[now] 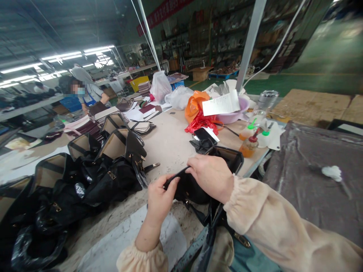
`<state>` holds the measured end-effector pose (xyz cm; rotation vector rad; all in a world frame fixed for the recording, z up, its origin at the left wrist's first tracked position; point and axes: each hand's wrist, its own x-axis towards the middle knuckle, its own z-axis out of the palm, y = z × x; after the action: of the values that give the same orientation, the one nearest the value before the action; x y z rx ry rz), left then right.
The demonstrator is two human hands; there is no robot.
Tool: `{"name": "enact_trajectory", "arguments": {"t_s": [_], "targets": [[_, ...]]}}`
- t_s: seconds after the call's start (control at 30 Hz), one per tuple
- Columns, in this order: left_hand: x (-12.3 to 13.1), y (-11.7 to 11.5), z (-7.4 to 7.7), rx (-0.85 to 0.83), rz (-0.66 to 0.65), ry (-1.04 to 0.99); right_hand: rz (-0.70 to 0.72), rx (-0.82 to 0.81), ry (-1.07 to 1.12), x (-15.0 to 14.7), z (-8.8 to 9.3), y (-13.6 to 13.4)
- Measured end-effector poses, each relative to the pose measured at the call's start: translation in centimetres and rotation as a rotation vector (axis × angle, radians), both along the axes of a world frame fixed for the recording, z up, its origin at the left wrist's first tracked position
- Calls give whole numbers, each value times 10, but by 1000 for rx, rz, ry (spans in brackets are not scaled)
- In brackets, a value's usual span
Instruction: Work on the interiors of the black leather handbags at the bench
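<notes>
At worktable (170, 134), left hand (159, 198) and right hand (211, 174) pinching edge of black bag (194, 189), orange liquid (246, 153) in bottle (252, 142)

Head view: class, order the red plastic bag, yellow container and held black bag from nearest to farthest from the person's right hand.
1. Black bag: touching the right hand, which grips its edge.
2. Red plastic bag: on the table, beyond the hand.
3. Yellow container: in the background, left of the picture's middle.

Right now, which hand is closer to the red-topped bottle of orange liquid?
Right. The right hand grips an edge of the black bag, with the red-topped bottle beyond it to the right; the left hand pinches that edge farther left, away from the bottle.
</notes>
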<state>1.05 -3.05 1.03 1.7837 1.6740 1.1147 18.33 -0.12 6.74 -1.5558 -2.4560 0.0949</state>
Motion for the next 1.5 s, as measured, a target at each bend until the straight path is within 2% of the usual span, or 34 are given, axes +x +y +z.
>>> {"name": "enact_trajectory", "arguments": {"t_s": [0.23, 0.47, 0.63, 0.87, 1.3, 1.5], "targets": [[4, -1, -2, -4, -36, 3, 10, 64, 31, 1, -3, -2], [2, 2, -2, -24, -61, -97, 16, 11, 21, 0, -1, 1], [-1, 9, 2, 0, -80, -41, 4, 4, 48, -1, -2, 2], [-1, 9, -4, 43, -29, 58, 15, 14, 95, 0, -5, 3], [0, 18, -7, -63, -29, -71, 4, -10, 129, -1, -6, 6], [4, 12, -8, -50, 9, -57, 10, 20, 144, -1, -7, 5]]}}
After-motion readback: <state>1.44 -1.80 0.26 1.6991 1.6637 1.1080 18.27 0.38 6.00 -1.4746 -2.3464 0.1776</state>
